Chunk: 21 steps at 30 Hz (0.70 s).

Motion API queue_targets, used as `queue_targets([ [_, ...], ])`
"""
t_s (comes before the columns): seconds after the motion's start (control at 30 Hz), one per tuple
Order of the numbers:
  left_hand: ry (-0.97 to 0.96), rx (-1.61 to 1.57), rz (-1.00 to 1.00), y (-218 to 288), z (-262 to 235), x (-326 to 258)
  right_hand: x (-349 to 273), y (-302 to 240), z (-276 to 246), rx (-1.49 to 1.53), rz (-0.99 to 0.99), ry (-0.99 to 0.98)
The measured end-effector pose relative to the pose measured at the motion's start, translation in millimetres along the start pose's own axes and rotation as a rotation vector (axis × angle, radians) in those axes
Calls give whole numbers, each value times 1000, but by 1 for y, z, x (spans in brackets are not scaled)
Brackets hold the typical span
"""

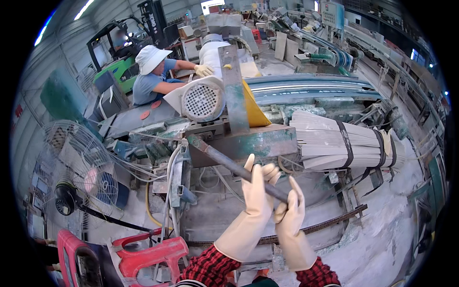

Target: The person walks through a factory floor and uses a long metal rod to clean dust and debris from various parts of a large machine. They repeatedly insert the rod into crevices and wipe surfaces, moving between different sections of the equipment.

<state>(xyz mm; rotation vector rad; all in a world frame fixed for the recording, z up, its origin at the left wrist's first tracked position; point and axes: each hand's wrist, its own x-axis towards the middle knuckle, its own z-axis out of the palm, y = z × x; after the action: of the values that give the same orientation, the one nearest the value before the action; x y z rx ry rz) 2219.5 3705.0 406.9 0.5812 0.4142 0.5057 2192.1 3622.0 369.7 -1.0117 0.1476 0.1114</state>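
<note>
A long grey metal bar [222,162] slants from the machine's base down to the right, its far end against a bracket below the round motor [203,99]. Both my hands wear cream rubber gloves. My left hand [258,186] is closed round the lower part of the bar, thumb pointing up. Near the bar's lower end my right hand [290,213] grips it too, with some fingers pointing upward. A painted steel beam [248,146] lies just beyond my hands. How the bar's far end is joined to the machine, I cannot make out.
A strapped bundle of pale strips [325,136] lies at right. A caged fan [81,167] and a red plastic chair [153,258] stand at left. Across the machine a co-worker in a white hat [152,60] reaches in. A green forklift [122,71] is behind; hoses [172,186] hang nearby.
</note>
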Motion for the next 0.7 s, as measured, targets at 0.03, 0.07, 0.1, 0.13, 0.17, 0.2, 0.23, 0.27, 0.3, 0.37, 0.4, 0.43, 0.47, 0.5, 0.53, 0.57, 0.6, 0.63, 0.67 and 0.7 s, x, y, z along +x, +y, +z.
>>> queue_targets([
  [0.03, -167, 202, 178, -8, -24, 9, 8, -3, 3, -8, 4, 10],
  [0.07, -333, 409, 372, -11, -45, 19, 10, -13, 8, -26, -25, -7],
  [0.1, -530, 1161, 838, 20, -50, 22, 26, -22, 2, -35, -118, 4],
  [0.13, -722, 1285, 951, 42, -48, 23, 44, -26, 0, -15, -185, 12],
  [0.17, -919, 1403, 1057, 63, -43, 25, 61, -30, -2, 3, -252, 16],
  [0.2, -1110, 1520, 1155, 78, -42, 30, 80, -35, 3, 41, -298, 25],
  [0.23, -1103, 1442, 1320, 81, -47, 40, 88, -50, 21, 7, -279, 50],
  [0.27, -1062, 1486, 1311, 84, -42, 49, 101, -64, 36, -47, -321, 59],
  [0.3, -1027, 1526, 1304, 87, -34, 61, 115, -77, 49, -103, -361, 74],
  [0.37, -947, 1551, 1296, 84, -46, 87, 145, -97, 74, -232, -511, 24],
  [0.4, -922, 1570, 1355, 77, -59, 98, 159, -107, 91, -292, -571, -23],
  [0.43, -913, 1574, 1400, 60, -71, 109, 177, -116, 102, -364, -632, -53],
  [0.47, -915, 1576, 1439, 47, -77, 114, 197, -126, 114, -415, -710, -65],
  [0.5, -936, 1551, 1391, 38, -79, 117, 219, -137, 122, -468, -790, -68],
  [0.53, -947, 1521, 1391, 31, -80, 120, 237, -152, 136, -545, -788, -124],
  [0.57, -954, 1499, 1392, 25, -83, 124, 256, -164, 152, -616, -783, -187],
  [0.6, -937, 1528, 1394, 22, -88, 126, 254, -170, 192, -666, -697, -246],
  [0.63, -927, 1548, 1397, 17, -91, 129, 251, -178, 230, -725, -616, -299],
  [0.67, -919, 1571, 1396, 12, -95, 132, 247, -169, 279, -724, -555, -277],
  [0.7, -896, 1600, 1390, 10, -99, 134, 258, -158, 324, -728, -594, -352],
])
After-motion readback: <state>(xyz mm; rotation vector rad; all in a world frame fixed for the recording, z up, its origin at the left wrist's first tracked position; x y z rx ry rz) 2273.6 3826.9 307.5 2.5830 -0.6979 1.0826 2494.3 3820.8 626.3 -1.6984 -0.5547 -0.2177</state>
